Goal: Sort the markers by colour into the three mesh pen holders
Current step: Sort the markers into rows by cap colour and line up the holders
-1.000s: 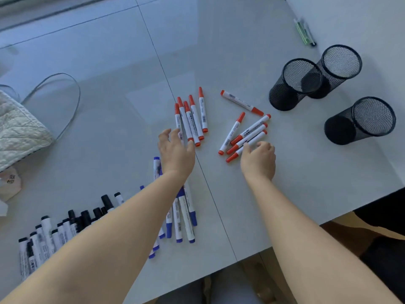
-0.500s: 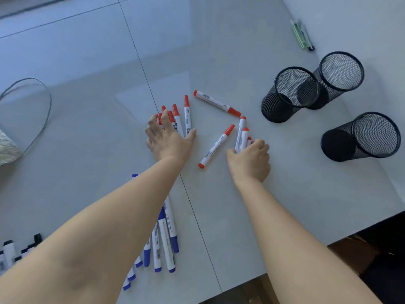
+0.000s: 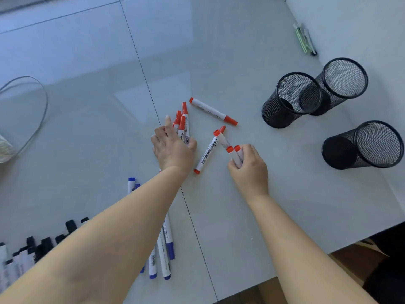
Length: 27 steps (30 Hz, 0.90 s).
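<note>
— What have your hands got?

— My right grip [image 3: 247, 170] is curled around a small bunch of red-capped markers [image 3: 235, 154], caps pointing up and away from me, lifted off the surface [image 3: 285, 205]. My left grip [image 3: 173, 148] lies over another cluster of red markers [image 3: 183, 121], thumb and fingers closing on their barrels while their capped ends fan out beyond my fingertips.

— Any red ones loose?

— Two that I can point to. One red marker [image 3: 207, 153] lies diagonally between my hands, touching neither. Another lone red marker [image 3: 212, 111] lies further out, apart from the rest.

— And the holders?

— Three black mesh pen holders stand upright to my right. The nearest holder [image 3: 359, 148] is by itself; the middle holder [image 3: 289, 99] and the far holder [image 3: 344, 84] stand just beside each other, possibly touching.

— The other colours?

— The blue markers [image 3: 162, 255] lie on the surface partly under my left forearm. The black markers [image 3: 32, 249] sit in a row at the near left edge.

— Anything else?

— A green pen [image 3: 301, 38] lies beyond the holders, and a grey cable [image 3: 43, 106] loops at far left.
</note>
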Motion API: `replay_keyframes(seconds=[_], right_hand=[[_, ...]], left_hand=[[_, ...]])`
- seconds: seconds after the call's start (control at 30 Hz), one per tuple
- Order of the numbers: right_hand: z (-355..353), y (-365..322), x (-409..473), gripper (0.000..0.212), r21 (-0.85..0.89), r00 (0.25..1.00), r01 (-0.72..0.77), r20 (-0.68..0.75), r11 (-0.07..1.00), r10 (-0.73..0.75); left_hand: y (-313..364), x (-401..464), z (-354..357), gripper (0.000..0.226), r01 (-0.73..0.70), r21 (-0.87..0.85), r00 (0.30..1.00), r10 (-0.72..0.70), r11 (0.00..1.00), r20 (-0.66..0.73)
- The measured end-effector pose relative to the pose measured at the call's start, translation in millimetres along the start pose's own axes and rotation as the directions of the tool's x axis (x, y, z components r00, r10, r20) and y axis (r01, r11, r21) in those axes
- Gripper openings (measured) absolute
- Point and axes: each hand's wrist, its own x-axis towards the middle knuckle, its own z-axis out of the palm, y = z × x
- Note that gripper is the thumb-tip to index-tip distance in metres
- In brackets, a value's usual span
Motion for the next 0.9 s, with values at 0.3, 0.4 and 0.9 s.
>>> replay_keyframes(seconds=[0.3,0.4,0.9], right_hand=[[1,-24,41,0.023,-0.295,0.877,0.338,0.443,0.894,-0.185],[1,-24,47,0.026,-0.412,0.907,0.351,0.374,0.841,-0.196],[29,-35,95,0.057,-0.520,0.932,0.362,0.200,0.773,-0.302]], left_hand=[[-11,-6,-3,0.076,0.049,-0.099,0.998,-0.051,0.994,-0.025],[-13,-8,-5,0.070,0.052,-0.152,0.997,-0.059,0.987,-0.048],[-17,-4,-2,0.066,0.030,-0.064,0.997,-0.035,0.997,-0.076]])
